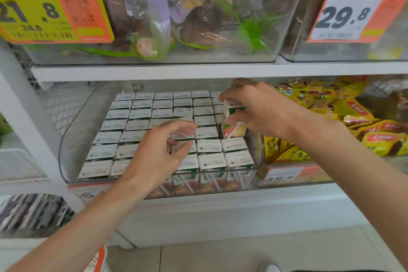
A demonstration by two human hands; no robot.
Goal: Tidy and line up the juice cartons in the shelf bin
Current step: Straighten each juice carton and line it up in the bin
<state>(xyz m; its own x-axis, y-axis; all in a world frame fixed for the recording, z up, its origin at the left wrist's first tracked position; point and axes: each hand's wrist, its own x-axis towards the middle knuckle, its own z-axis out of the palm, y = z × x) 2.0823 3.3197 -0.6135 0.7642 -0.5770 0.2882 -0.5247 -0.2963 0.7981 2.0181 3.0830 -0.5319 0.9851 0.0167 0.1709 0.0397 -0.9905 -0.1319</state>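
Right fingers (237, 117) clamped on raised carton (234, 119), center-right; left fingers (183, 130) apart over rows. Next, guessing: seat it in gap.

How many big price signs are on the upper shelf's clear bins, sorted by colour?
Yellow and orange rectangular paper price sign: 1
White and orange rectangular paper price sign: 1
Total: 2

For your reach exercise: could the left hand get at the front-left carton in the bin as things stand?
Probably yes. The left hand hovers open over the rows, and the front-left carton lies uncovered nearby, its top bare.
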